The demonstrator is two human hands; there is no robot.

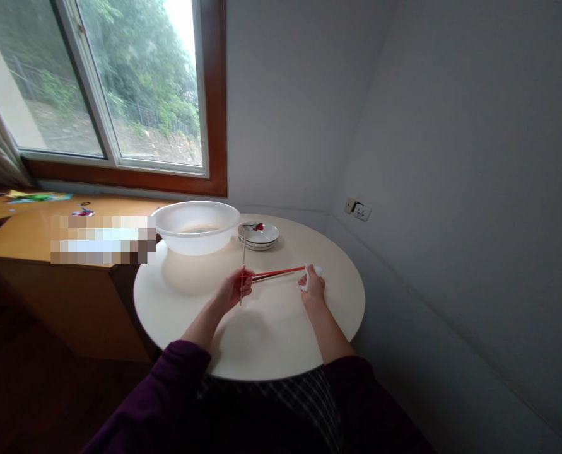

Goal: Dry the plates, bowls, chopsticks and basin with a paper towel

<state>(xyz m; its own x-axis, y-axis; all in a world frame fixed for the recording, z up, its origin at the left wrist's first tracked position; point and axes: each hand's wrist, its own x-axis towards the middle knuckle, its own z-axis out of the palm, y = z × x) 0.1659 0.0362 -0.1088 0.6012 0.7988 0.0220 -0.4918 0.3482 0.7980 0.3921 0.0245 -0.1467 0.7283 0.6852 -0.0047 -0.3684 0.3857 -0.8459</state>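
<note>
- So the red stick (pixel 281 271) is held up over the round white desk (pixel 262 340), around the middle. It's long and skinny, and its long axis runs pretty much 9 o'clock to 3 o'clock, with the 3 o'clock end angled a touch toward 2.
- Left hand (pixel 231 291) has its fingers closed in around the 9 o'clock end of it.
- That same hand also has a pale stick (pixel 244 249), long axis close to 12–6, leaning a hair toward 1 at the top. It crosses the red one right at the fingers.
- Right hand (pixel 314 287) is at the 3 o'clock end, fingers curled tight on a white cloth (pixel 306 276) bunched around the red stick's tip. Can't tell if it's cloth or tissue tbh.
- Just on the 6 o'clock side of the red stick there's a brown stick (pixel 274 277) with a lighter tip, pointing nearly the same way, 3 o'clock-ish. Looks like it's lying on the desk.
- Whitish see-through basin (pixel 195 244) sits at 11 o'clock.
- Little stack of white plates (pixel 267 236) at 12, right beside the basin, red-and-green pattern on top.
</note>
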